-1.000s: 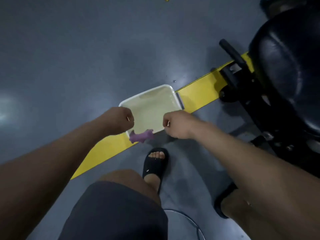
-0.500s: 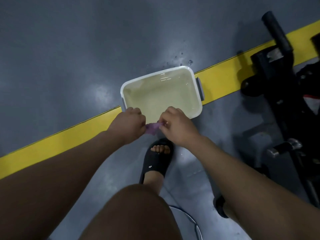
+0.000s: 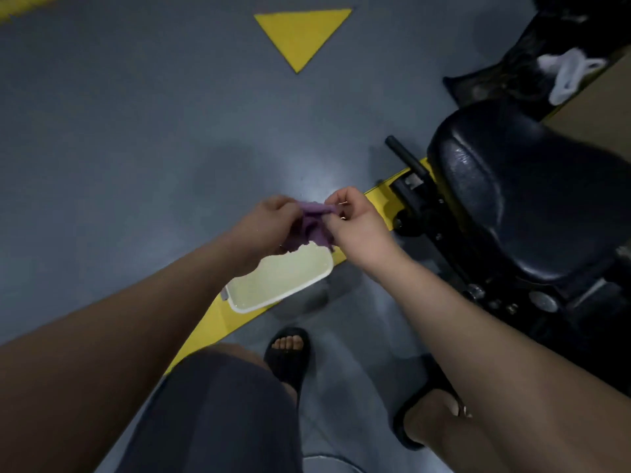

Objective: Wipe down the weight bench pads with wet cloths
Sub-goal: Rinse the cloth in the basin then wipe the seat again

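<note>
A small purple cloth (image 3: 312,227) hangs bunched between my two hands, above the far edge of a white tub (image 3: 283,303) of pale water on the floor. My left hand (image 3: 269,223) grips the cloth's left side with curled fingers. My right hand (image 3: 355,221) pinches its upper right edge. The black weight bench pad (image 3: 532,199) sits to the right, glossy, an arm's reach from my right hand.
The bench's black frame and handle bar (image 3: 408,162) stand on a yellow floor stripe (image 3: 201,332). A yellow triangle (image 3: 302,34) marks the grey floor ahead. Black bags with a white cloth (image 3: 568,75) lie far right. My sandalled feet (image 3: 290,356) stand near the tub.
Both hands have risen from the tub's near rim with the cloth and now hold it higher, spread a little. The view swung up and right, bringing the bench pad back in sight.
</note>
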A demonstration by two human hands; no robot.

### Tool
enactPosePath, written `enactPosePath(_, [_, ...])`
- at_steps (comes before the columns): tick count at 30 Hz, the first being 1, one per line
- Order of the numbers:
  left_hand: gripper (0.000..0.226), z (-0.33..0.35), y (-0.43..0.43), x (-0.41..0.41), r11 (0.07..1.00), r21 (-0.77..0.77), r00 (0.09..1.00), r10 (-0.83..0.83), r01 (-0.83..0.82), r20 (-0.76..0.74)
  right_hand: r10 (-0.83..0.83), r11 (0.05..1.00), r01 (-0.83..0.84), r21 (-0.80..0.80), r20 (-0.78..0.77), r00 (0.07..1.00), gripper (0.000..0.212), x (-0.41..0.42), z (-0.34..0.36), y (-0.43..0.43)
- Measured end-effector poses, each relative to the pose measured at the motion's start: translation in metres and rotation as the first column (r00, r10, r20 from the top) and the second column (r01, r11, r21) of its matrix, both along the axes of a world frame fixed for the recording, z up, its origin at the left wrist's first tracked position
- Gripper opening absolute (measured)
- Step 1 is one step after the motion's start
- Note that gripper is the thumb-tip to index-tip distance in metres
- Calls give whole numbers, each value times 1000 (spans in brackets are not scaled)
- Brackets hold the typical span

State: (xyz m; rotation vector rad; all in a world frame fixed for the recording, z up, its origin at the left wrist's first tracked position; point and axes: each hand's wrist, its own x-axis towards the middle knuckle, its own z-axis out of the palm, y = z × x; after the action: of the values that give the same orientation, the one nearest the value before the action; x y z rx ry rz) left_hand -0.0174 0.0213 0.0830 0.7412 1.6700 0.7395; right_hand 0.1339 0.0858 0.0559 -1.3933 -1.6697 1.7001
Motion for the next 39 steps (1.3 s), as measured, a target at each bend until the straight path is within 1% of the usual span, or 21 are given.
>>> enactPosePath(3, [41, 33, 22, 38, 995, -11, 980, 101, -100, 169, -81, 996, 77, -40, -105, 991, 24, 19, 35, 7])
enactPosePath(5, [35, 48, 31, 64, 981, 40, 962, 180, -192, 203, -63, 998, 65, 4, -129, 990, 21, 37, 55, 10])
enactPosePath(6, [33, 56, 36, 78, 979, 74, 965, 172, -190, 200, -56, 998, 61, 36, -128, 990, 19, 50, 64, 13])
enactPosePath(8, [38, 71, 49, 109, 982, 137, 980, 103, -127, 170, -101, 991, 112, 80, -125, 987, 16, 85, 83, 23])
enactPosePath(10, [40, 89, 63, 145, 982, 187, 995, 4, -23, 102, -218, 972, 228, 63, -134, 967, 16, 127, 100, 35])
enactPosePath(12, [26, 100, 78, 181, 975, 214, 997, -76, 68, 27, -352, 933, 358, 28, -129, 927, 12, 173, 109, 47])
enactPosePath(14, [17, 104, 88, 215, 962, 216, 986, -164, 167, -32, -431, 899, 435, 45, -87, 898, 10, 217, 110, 53])
enactPosePath(18, [22, 92, 108, 271, 929, 195, 947, -295, 316, -126, -499, 864, 501, 52, -50, 865, 15, 271, 101, 55])
enactPosePath(20, [23, 80, 116, 290, 940, 169, 953, -279, 296, -121, -508, 860, 508, 45, -26, 861, 14, 284, 94, 57])
enactPosePath(22, [33, 71, 122, 300, 984, 91, 985, -161, 155, 59, -474, 876, 469, 111, 15, 881, 5, 290, 84, 61])
enactPosePath(23, [41, 67, 126, 300, 994, 22, 980, -110, 107, 166, -447, 887, 440, 137, 22, 894, 4, 290, 81, 61])
enactPosePath(25, [52, 65, 135, 292, 989, -86, 930, -79, 117, 360, -389, 913, 380, 149, 40, 920, 13, 281, 74, 64])
enactPosePath(26, [51, 63, 139, 284, 988, -91, 907, -73, 122, 415, -352, 930, 344, 132, 43, 935, 15, 272, 73, 65])
enactPosePath(27, [47, 61, 142, 275, 992, -73, 901, -66, 107, 430, -312, 945, 307, 113, 30, 950, 15, 260, 73, 67])
enactPosePath(28, [40, 60, 144, 264, 995, -39, 919, -68, 91, 389, -273, 957, 270, 107, 11, 962, 16, 246, 73, 69])
enactPosePath(30, [24, 56, 143, 235, 999, 21, 974, -48, 44, 221, -185, 972, 183, 149, 3, 983, 18, 215, 72, 73])
enactPosePath(32, [25, 54, 130, 198, 999, 24, 993, -36, 33, 109, -74, 979, 64, 193, 46, 996, 13, 180, 70, 74])
enactPosePath(33, [28, 53, 121, 175, 999, 22, 995, -51, 49, 90, -7, 981, -8, 193, 76, 997, 10, 163, 70, 73])
enactPosePath(36, [43, 47, 90, 96, 988, -11, 980, -151, 154, 130, 188, 972, -205, 118, 139, 972, 15, 115, 62, 71])
enactPosePath(37, [44, 42, 79, 71, 983, -42, 978, -170, 176, 117, 222, 970, -232, 70, 127, 967, 14, 101, 58, 70])
enactPosePath(39, [35, 22, 57, 26, 977, -118, 984, -179, 179, 7, 252, 968, -251, -27, 135, 958, 17, 75, 44, 68])
